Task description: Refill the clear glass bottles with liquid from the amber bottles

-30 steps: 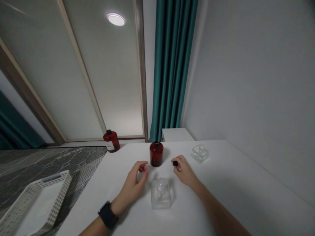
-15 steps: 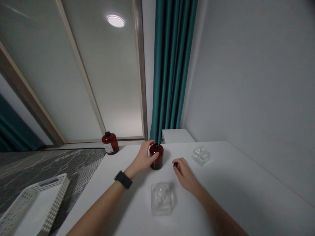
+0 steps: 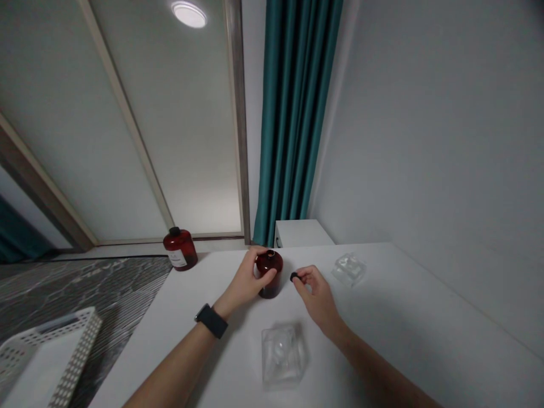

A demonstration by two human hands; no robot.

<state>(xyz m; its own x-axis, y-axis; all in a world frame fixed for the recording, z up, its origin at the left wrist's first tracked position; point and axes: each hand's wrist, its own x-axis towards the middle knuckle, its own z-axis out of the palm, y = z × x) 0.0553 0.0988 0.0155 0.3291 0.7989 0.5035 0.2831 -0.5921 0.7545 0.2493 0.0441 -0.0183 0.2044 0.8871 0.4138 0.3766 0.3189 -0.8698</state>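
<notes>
1. Here's the centre of it all: a glossy, dark red, round-shouldered bottle, upright on the smooth white tabletop, its narrow neck uncapped!
2. The left hand has it, grasping that open bottle, fingers around its far left shoulder and thumb across its front. A dark, square-faced wristwatch sits on this arm.
3. Over to the right hand, just right of the open bottle: a small, round black cap is pinched at the fingertips, near the bottle but well clear of its neck.
4. Nearer the wearer than the open bottle, a clear, square-based, see-through container rests on the tabletop, touched by neither hand.
5. Right of the open bottle, past the right hand, lies a clear, angular, see-through piece; its exact form is hard to make out.
6. And well left of the open bottle, by the tabletop's edge, stands a second dark red bottle with a white label and black top!
7. Behind the open bottle hangs a long, pleated teal curtain.
</notes>
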